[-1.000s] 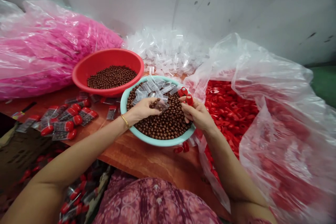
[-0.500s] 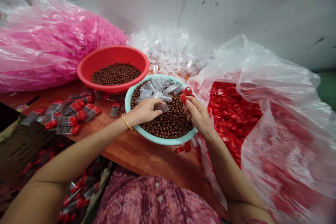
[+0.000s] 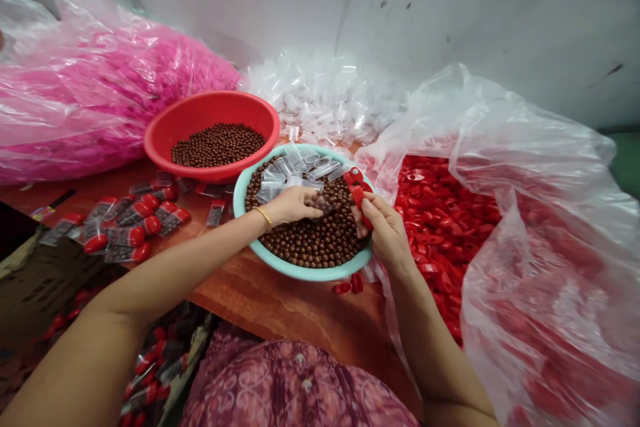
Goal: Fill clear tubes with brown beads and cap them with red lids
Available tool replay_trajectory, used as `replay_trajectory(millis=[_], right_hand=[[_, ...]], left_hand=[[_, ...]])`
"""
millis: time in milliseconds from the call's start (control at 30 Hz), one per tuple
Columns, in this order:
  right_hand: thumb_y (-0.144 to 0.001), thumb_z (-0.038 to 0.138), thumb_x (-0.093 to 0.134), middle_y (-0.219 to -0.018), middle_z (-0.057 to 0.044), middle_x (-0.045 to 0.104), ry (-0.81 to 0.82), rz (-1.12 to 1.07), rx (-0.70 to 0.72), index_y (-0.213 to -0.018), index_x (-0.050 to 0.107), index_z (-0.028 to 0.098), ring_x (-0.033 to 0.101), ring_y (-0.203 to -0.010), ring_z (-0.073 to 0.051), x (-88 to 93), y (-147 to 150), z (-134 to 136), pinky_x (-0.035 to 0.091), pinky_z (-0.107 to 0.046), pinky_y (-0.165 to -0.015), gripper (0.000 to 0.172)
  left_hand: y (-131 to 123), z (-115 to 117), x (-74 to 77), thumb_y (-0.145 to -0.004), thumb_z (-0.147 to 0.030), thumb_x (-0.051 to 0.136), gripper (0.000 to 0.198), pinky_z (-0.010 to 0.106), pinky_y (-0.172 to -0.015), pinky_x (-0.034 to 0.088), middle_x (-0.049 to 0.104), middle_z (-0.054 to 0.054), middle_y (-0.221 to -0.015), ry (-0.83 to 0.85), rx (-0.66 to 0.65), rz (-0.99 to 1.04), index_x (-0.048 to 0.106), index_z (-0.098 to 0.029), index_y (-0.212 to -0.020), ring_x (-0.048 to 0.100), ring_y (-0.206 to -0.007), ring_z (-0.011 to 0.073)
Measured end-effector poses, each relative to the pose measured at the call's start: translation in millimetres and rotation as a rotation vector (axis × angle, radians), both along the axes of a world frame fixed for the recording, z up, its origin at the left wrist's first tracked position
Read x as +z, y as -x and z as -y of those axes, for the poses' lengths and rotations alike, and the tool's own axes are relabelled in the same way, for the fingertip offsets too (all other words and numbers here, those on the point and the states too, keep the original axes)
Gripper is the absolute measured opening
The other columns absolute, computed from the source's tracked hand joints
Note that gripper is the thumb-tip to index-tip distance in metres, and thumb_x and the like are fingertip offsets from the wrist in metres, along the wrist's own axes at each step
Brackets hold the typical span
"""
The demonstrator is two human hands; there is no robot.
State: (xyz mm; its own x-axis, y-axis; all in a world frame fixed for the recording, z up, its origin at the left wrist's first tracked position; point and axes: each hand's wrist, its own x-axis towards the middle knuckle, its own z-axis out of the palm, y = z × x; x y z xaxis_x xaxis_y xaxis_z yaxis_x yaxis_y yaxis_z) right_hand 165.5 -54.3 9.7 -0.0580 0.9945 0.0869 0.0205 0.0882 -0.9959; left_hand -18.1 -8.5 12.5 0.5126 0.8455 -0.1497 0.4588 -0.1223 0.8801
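Note:
My left hand is over the light-blue basin, its fingers closed round a small clear plastic case that seems to have brown beads in it. At the basin's right edge my right hand pinches a red plastic cap. Other red caps lie close by on the basin's edge. Glossy brown beads fill the basin, and several clear empty cases rest on them towards the back.
A red basin with more beads stands behind on the left. Filled, red-capped cases lie on the table. Clear cases are heaped at the wall. Bags of pink pieces and red caps flank the basins.
My left hand has moved slightly right with the clear case, deeper over the beads. My right hand has shifted a little right and down, still holding a red cap.

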Motion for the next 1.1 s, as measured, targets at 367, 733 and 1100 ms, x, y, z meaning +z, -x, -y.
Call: replay_trajectory(millis=[367,733,1100], right_hand=[[-0.083,0.053,0.052,-0.055,0.005,0.044,-0.085,0.103,0.04,-0.108,0.061,0.023,0.035,-0.041,-0.007,7.8,11.4,-0.9,0.028,-0.023,-0.038,0.041],[-0.091,0.039,0.043,-0.097,-0.005,0.07,-0.414,0.461,0.126,-0.113,0.064,0.02,0.064,-0.087,-0.019,15.0,26.3,1.1,0.052,-0.033,-0.08,0.036],[-0.092,0.035,0.042,-0.09,-0.004,0.069,-0.437,0.394,0.119,-0.113,0.064,0.02,0.065,-0.086,-0.019,15.3,42.6,1.3,0.053,-0.034,-0.078,0.034]], left_hand=[[18.6,27.0,10.5,-0.073,-0.012,0.063,0.031,0.034,-0.097,0.041,0.066,0.008,-0.107,0.092,-0.025,0.504,0.06,-0.011,-0.104,0.059,-0.101,0.0164],[19.6,53.4,-0.2,-0.081,-0.032,0.058,0.03,0.023,-0.066,0.045,0.063,0.003,-0.086,0.204,0.024,0.532,0.054,-0.014,-0.105,0.059,-0.073,0.011],[19.1,54.4,0.2,-0.067,-0.031,0.071,0.035,0.019,-0.056,0.042,0.056,-0.004,-0.07,0.311,0.195,0.719,0.051,-0.014,-0.09,0.053,-0.058,0.0056]])
